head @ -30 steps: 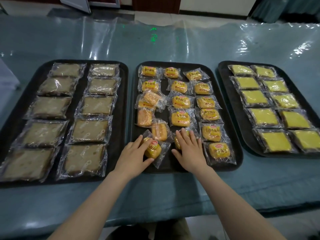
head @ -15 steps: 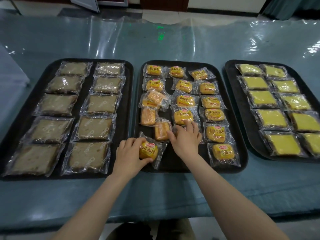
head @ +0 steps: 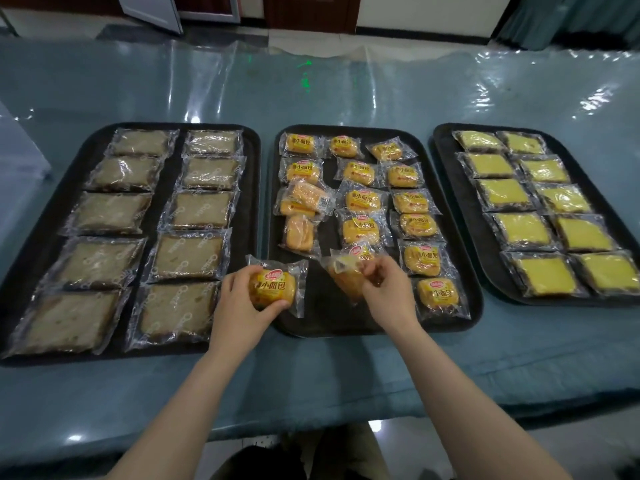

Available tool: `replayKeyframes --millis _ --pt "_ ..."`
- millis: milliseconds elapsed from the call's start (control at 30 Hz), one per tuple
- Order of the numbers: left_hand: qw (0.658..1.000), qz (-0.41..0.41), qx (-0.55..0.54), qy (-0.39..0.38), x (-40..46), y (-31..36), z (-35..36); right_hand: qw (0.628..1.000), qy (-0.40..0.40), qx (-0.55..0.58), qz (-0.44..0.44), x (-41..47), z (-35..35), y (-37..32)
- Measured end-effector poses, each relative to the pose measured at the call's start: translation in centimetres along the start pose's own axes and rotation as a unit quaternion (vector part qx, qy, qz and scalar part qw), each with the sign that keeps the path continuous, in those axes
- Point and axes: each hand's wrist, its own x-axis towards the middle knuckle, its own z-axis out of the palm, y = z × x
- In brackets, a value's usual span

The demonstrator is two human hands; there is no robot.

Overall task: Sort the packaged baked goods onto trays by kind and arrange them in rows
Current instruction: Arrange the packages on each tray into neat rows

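Three black trays lie side by side. The middle tray (head: 346, 327) holds several small orange bun packets in rough rows, with a few lying crooked in its left column (head: 304, 199). My left hand (head: 242, 306) grips one bun packet (head: 275, 287), label up, lifted over the tray's front left corner. My right hand (head: 386, 289) pinches the wrapper of another bun packet (head: 343, 275) and holds it tilted above the front middle of the tray. The left tray (head: 249, 188) carries brown cake slices (head: 187, 254) in two columns. The right tray (head: 446, 161) carries yellow cake slices (head: 519, 230) in two columns.
The trays sit on a table under teal cloth and clear plastic sheeting (head: 311, 84). The table's near edge (head: 346, 420) runs just in front of me. A pale object (head: 17, 157) lies at the far left. Floor and a door base show beyond the table.
Both hands went from resting flat on packets at the tray's front to holding one each. The left packet has risen toward the tray's left corner; the right packet is lifted and tilted.
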Motion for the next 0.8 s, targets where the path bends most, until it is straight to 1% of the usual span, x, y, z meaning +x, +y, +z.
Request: replayKeyframes --millis 67,100,133,200,267,333,400,467,567,667,800 --pt "1.000 0.002 0.002 -0.004 0.1 0.2 0.0 1.000 0.013 -0.025 0.001 -0.6 -1.0 0.5" --pt "1.000 0.005 0.001 -0.007 0.1 0.3 0.1 0.997 0.009 -0.072 -0.012 -0.9 -1.5 0.8" --pt "1.000 0.007 -0.002 -0.011 0.1 0.4 0.1 0.991 -0.008 -0.132 -0.035 -1.1 -1.9 1.2" --pt "1.000 0.007 -0.009 -0.019 0.0 0.3 0.2 0.963 -0.064 -0.242 -0.103 -1.9 -2.3 2.3" --pt "1.000 0.008 -0.010 -0.025 -0.1 0.3 0.3 0.938 -0.108 -0.292 -0.150 -2.8 -2.6 3.5" --pt "0.999 0.013 -0.012 -0.030 -0.3 0.3 0.4 0.935 -0.115 -0.294 -0.164 -3.4 -2.7 4.4" --pt "0.999 0.019 -0.020 -0.037 -0.4 0.3 0.5 0.937 -0.089 -0.285 -0.179 -3.6 -2.4 5.0" --pt "0.999 0.022 -0.024 -0.042 -0.5 0.2 0.6 0.930 -0.055 -0.302 -0.202 -3.8 -1.9 5.2" --pt "0.998 0.020 -0.019 -0.048 -0.7 0.2 0.7 0.917 -0.043 -0.323 -0.229 -4.1 -1.3 5.2" --pt "0.998 0.022 -0.016 -0.052 -0.9 0.2 0.8 0.918 -0.057 -0.316 -0.231 -4.0 -1.2 5.0" --pt "0.998 0.026 -0.010 -0.052 -1.2 0.2 0.8 0.911 -0.021 -0.341 -0.233 -3.9 -0.5 4.3"
